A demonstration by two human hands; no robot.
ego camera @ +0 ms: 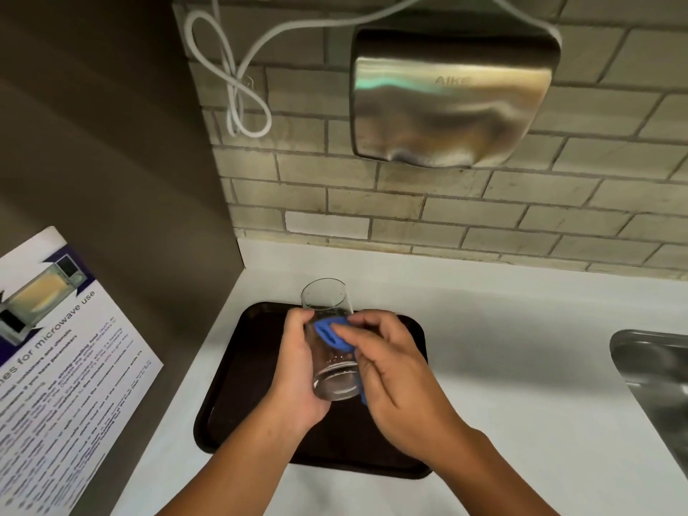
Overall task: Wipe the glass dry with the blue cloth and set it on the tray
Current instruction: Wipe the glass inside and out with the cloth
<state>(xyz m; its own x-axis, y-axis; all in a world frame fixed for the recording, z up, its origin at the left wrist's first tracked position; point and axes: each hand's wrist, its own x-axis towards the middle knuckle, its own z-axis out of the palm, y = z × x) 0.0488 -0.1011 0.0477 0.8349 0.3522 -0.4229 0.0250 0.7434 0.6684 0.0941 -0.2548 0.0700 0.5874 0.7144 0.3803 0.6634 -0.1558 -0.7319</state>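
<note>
A clear drinking glass [327, 303] is held above the dark brown tray [238, 370], its open mouth tilted away from me. My left hand [298, 381] wraps around the glass from the left side and base. My right hand [394, 370] presses the blue cloth [329, 331] against the glass's right side; most of the cloth is hidden under the fingers, with a blue edge showing near the base.
The tray lies on a white counter [502, 366] by the left wall. A steel sink [659, 381] is at the right edge. A steel hand dryer [450, 95] and a looped white cable [238, 87] hang on the brick wall. A microwave notice [63, 366] hangs at left.
</note>
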